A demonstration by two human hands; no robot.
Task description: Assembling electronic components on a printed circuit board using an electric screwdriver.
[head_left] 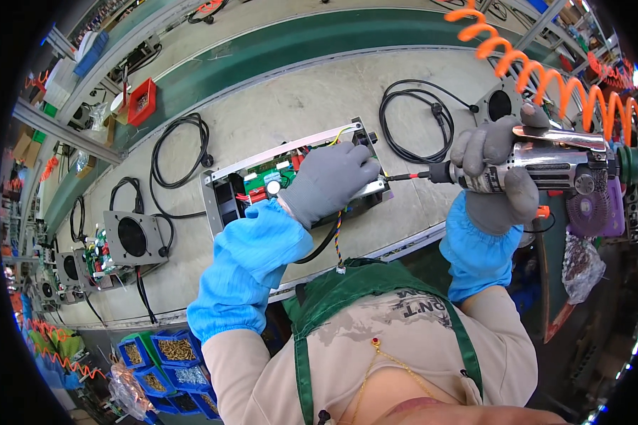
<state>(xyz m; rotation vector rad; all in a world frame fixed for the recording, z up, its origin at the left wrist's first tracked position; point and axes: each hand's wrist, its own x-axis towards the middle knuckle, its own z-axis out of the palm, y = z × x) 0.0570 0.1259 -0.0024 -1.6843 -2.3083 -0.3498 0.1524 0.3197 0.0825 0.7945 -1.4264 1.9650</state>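
An open metal-framed electronics unit (211, 202) lies on the bench before me, with a green circuit board (268, 172), red wires and a black fan inside. Over its right part rests my left hand (329, 180) in a grey glove. Its fingers are curled at the unit's right end, the fingertips hidden. My right hand (496, 159), also gloved, is wrapped round a silver air screwdriver (553, 166) held sideways. The long bit (410, 176) points left, its tip at or very near the unit's right end. A twisted coloured wire (338, 237) hangs from the unit's front.
An orange coiled hose (542, 78) arches above the screwdriver. Black cables (174, 152) lie coiled on the bench. Fan-fitted units (131, 239) stand at left. A red bin (142, 103) sits beyond. Blue bins (177, 348) of screws are at lower left; a purple fan (595, 211) is at right.
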